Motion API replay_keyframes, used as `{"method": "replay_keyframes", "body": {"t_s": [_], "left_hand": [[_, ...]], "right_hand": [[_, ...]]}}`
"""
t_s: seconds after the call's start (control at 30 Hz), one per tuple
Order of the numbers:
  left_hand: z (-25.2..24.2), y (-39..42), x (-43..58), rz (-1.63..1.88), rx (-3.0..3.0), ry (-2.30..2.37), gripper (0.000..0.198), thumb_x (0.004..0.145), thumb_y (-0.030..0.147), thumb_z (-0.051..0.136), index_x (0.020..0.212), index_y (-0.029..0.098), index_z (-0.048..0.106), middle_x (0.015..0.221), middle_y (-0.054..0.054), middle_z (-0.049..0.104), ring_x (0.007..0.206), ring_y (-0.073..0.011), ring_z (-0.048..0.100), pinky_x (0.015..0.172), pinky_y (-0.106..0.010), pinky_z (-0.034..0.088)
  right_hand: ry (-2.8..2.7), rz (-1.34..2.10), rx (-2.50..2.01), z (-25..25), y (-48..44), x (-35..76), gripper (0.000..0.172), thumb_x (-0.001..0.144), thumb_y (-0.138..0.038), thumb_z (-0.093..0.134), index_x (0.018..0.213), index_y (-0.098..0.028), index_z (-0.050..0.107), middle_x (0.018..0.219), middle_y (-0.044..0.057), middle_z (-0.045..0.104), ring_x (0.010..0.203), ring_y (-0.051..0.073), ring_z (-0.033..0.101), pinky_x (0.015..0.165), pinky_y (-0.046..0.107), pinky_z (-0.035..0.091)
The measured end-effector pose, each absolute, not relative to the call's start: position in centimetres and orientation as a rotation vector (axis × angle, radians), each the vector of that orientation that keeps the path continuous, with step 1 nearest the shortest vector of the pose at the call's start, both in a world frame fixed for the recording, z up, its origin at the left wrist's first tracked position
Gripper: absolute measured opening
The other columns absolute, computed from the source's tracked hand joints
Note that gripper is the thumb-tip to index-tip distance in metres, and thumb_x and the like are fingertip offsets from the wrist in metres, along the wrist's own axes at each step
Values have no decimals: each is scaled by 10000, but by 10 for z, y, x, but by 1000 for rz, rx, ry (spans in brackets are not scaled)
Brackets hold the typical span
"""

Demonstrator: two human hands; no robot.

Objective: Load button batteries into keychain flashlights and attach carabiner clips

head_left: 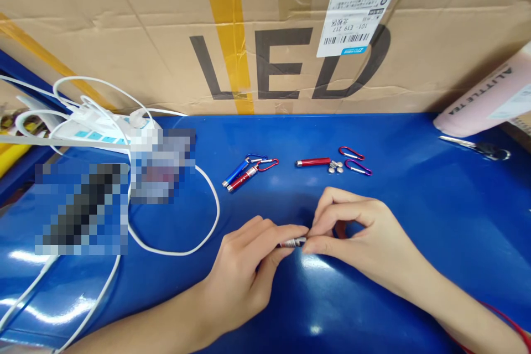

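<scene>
My left hand (253,265) is closed around a small keychain flashlight (294,243), whose silver end sticks out between thumb and forefinger. At that end, my right hand (352,227) is closed in a pinch; whatever its fingertips hold is hidden. Beyond the hands lie a blue keychain flashlight (235,171) and a red one (243,179), each with a carabiner clip. Farther right is a red flashlight tube (314,162) without a clip. Several silver button cells (336,167) sit against its end, beside a red carabiner (350,153) and a purple carabiner (358,168).
A large cardboard box (157,27) stands along the back of the blue table (398,177). On the left are a white power strip (99,130), looping white cables (218,204) and blurred-out items. A pink bottle (477,99) and keys (477,146) are at the right.
</scene>
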State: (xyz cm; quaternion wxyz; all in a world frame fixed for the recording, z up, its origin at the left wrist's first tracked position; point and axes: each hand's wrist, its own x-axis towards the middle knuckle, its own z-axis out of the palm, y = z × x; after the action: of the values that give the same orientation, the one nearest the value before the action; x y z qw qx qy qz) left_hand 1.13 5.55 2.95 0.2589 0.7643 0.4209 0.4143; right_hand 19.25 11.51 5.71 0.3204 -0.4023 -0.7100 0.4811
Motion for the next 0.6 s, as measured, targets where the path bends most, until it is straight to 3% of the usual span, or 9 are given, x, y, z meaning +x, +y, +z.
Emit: {"method": "replay_keyframes", "body": {"t_s": [0.17, 0.3, 0.43, 0.6], "left_hand": [[37, 55, 12, 1082, 1943, 1160, 213, 915, 48, 482, 1060, 150, 601, 845, -10, 645, 677, -107, 543, 638, -205, 426], [38, 54, 12, 1067, 1843, 1191, 209, 921, 64, 476, 1035, 180, 607, 764, 26, 600, 641, -97, 519, 615, -183, 418], [35, 55, 12, 1049, 1808, 1224, 225, 933, 79, 463, 1049, 212, 603, 747, 39, 607, 628, -99, 515, 622, -182, 424], [33, 54, 13, 1011, 1847, 1235, 206, 934, 96, 458, 1055, 172, 606, 815, 2, 648, 663, -117, 535, 624, -202, 428]], "right_hand": [[-1921, 998, -893, 54, 112, 195, 103, 713, -245, 781, 666, -194, 705, 699, -10, 591, 488, 58, 517, 408, 173, 432], [-2019, 767, -770, 49, 110, 198, 35, 780, -196, 725, 813, -200, 714, 816, 8, 609, 519, 56, 545, 464, 192, 479], [-2127, 667, -685, 46, 111, 203, 122, 872, -136, 610, 895, -194, 715, 855, 29, 612, 562, 71, 586, 493, 211, 484], [-2169, 569, -667, 45, 113, 205, 105, 871, -151, 619, 881, -196, 714, 845, 26, 624, 601, 75, 599, 518, 199, 486]]}}
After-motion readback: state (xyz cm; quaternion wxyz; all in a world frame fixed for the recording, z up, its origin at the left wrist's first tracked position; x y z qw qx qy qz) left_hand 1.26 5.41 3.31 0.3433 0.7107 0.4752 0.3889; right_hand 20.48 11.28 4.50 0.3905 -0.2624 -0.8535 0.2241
